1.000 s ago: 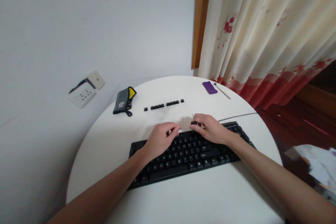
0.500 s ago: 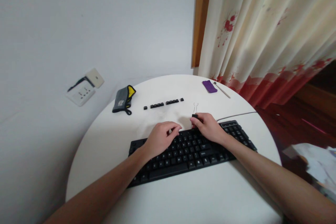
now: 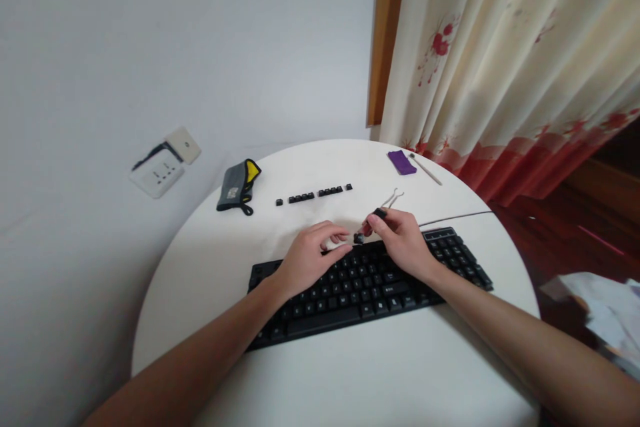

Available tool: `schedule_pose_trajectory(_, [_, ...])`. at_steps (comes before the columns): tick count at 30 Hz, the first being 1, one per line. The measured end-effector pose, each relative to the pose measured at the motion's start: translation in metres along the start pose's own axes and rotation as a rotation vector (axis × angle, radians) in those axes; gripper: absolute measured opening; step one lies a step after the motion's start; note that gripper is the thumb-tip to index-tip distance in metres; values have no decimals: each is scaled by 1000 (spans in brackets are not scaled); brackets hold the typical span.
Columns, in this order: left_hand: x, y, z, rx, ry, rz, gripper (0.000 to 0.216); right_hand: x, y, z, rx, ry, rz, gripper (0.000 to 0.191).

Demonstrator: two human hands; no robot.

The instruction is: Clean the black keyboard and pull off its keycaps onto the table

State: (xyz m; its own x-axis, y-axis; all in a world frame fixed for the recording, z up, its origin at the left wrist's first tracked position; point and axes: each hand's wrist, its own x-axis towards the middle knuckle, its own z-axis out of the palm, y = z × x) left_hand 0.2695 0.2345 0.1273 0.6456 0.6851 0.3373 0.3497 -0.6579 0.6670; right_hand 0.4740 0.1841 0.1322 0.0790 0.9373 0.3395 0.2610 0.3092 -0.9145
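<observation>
A black keyboard (image 3: 325,293) lies at a slant on the white table under both hands. My right hand (image 3: 403,240) grips a keycap puller (image 3: 380,213), a black handle with wire prongs pointing up and away. At the puller's lower end, a black keycap (image 3: 359,238) hangs just above the keyboard's back edge. Close to its left is my left hand (image 3: 313,253), thumb and fingers apart, with nothing in it. Farther back, several black keycaps (image 3: 301,197) stand in a row.
A grey cloth with yellow lining (image 3: 235,187) lies at the table's back left. Back right are a purple cloth (image 3: 401,162) and a thin brush (image 3: 425,169). The keyboard's cable (image 3: 457,217) runs to the right edge of the round table (image 3: 170,280). A wall socket (image 3: 157,173) is at left.
My right hand has tilted the puller to the right, and a keycap now shows at its lower end. My left hand has moved slightly right, its thumb and fingers spreading.
</observation>
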Motion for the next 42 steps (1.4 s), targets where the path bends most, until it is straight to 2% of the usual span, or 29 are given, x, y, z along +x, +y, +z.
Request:
schedule_pose_trajectory(4, [0, 0, 0, 11, -14, 75, 19, -9, -9, 8, 40, -5, 5, 28])
schedule_pose_trajectory(11, [-1, -4, 1, 44, -7, 125, 14, -9, -1, 13, 70, -53, 53, 29])
schedule_pose_trajectory(15, [-1, -5, 1, 68, -19, 90, 13, -8, 3, 14, 66, -105, 89, 30])
schedule_pose_trajectory(21, [1, -2, 3, 42, 7, -53, 12, -9, 8, 14, -64, -86, 90, 36])
schedule_pose_trajectory(32, [2, -5, 0, 0, -50, 33, 15, -8, 9, 15, 54, -97, 145, 33])
schedule_pose_trajectory(42, [0, -9, 4, 5, -17, -42, 16, -8, 11, 15, 59, -123, 154, 34])
